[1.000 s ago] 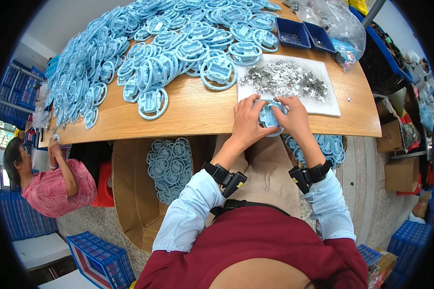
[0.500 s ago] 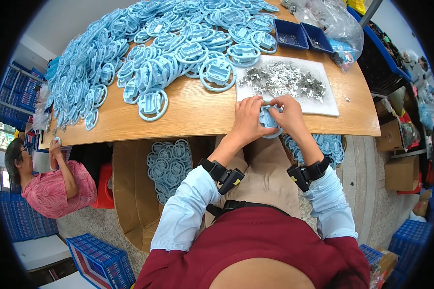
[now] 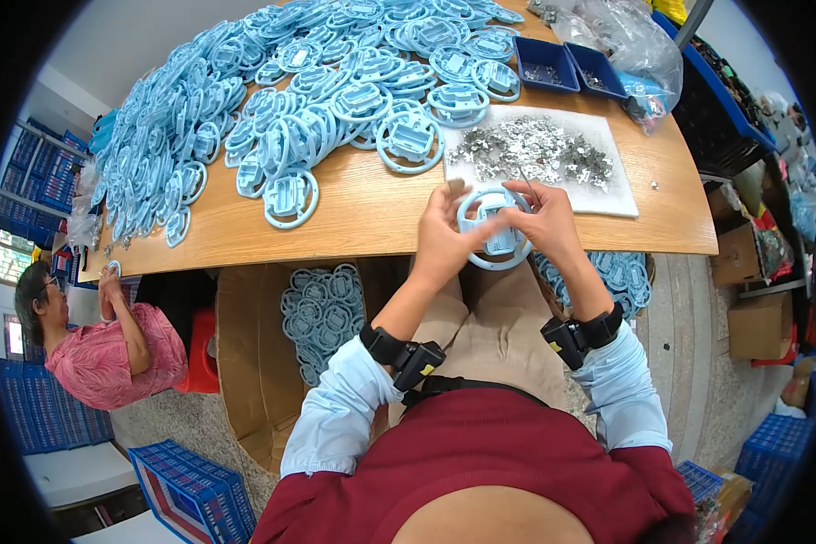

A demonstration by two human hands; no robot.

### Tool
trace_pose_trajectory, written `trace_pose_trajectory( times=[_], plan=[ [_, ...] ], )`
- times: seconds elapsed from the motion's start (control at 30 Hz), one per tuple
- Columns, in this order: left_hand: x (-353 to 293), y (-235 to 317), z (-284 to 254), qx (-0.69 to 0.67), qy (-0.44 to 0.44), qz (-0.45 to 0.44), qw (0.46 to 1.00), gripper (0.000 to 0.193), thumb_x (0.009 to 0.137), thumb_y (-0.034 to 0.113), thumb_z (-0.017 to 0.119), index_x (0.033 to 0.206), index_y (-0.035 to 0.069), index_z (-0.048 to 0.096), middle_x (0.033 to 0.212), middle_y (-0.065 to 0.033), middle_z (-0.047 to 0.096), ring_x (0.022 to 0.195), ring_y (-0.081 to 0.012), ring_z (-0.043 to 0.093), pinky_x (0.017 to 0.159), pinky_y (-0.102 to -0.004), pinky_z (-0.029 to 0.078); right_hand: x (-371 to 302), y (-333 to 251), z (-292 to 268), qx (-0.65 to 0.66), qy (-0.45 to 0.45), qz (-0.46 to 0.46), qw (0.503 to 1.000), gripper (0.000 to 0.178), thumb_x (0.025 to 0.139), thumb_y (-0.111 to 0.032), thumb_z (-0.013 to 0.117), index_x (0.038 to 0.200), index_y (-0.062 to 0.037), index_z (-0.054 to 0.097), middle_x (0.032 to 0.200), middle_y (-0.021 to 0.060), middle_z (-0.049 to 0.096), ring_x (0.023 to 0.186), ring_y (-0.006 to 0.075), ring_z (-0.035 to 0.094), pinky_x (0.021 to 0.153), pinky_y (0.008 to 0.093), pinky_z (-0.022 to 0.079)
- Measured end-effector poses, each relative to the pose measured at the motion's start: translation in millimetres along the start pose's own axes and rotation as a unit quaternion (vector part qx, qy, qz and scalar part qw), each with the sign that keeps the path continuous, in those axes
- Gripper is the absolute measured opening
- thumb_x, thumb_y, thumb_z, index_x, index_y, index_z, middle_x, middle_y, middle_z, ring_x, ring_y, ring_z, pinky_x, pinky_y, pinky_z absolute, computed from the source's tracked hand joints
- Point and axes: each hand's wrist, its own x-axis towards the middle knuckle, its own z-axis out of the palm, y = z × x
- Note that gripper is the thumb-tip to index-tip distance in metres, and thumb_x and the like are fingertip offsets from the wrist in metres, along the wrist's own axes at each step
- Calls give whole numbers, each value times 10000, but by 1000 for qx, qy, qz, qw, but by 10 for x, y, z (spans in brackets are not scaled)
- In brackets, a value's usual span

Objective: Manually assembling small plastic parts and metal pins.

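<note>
A light blue plastic ring part [image 3: 501, 245], shaped like a small steering wheel with a block in its middle, is held between both hands just over the table's front edge. My left hand [image 3: 440, 231] is closed at its left side, thumb lying across the ring; a tan cover shows at a fingertip. At the other side my right hand [image 3: 553, 222] grips the rim. A thin dark rod sticks up by the right fingers; its kind is unclear. Behind the hands lies a white foam sheet [image 3: 598, 201] bearing a heap of small silvery metal clips [image 3: 535, 150].
A large pile of blue ring parts [image 3: 290, 109] covers the table's left and back. Two dark blue trays [image 3: 548, 65] and a clear plastic bag [image 3: 639, 50] stand far right. Below the table, a cardboard box [image 3: 258, 363] holds more rings. A co-worker [image 3: 113, 354] sits at left.
The ring part has come up and now shows almost whole, its round rim facing me. My left hand has moved slightly left, with its thumb across the part; the right fingers have shifted onto the rim.
</note>
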Motion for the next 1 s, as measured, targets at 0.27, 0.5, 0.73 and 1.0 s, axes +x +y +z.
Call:
trace_pose_trajectory(
  times=[0.27,0.5,0.73,1.0],
  plan=[
    [38,110,-136,-215,-91,-327,916,432,815,302,659,1105,2,547,982,-70,622,881,-158,614,760,-311,509,-42,-36,27,2,2,10,1000,478,622,-214,688,1028,29,628,770,77,648,677,92,577,644,232,472],
    [5,141,-112,-183,-91,-265,942,358,839,252,622,1105,22,556,937,-38,624,830,-117,598,660,-250,480,-80,-40,46,24,-15,20,999,462,646,-181,686,1040,49,615,802,80,647,708,81,568,645,231,469],
    [-65,326,-316,5,-140,-108,984,236,808,168,647,991,21,626,949,-41,633,822,-121,602,690,-257,478,-261,-203,100,48,-39,-78,995,433,673,-36,677,1085,-14,545,844,33,615,693,82,571,562,236,458],
    [-68,354,-526,448,-64,428,782,463,555,-38,668,1008,52,638,1095,-116,574,1011,-299,536,842,-379,459,-361,-40,158,-237,77,-503,828,253,664,-1,624,859,-95,495,933,80,564,628,208,589,479,300,464]
  ],
)
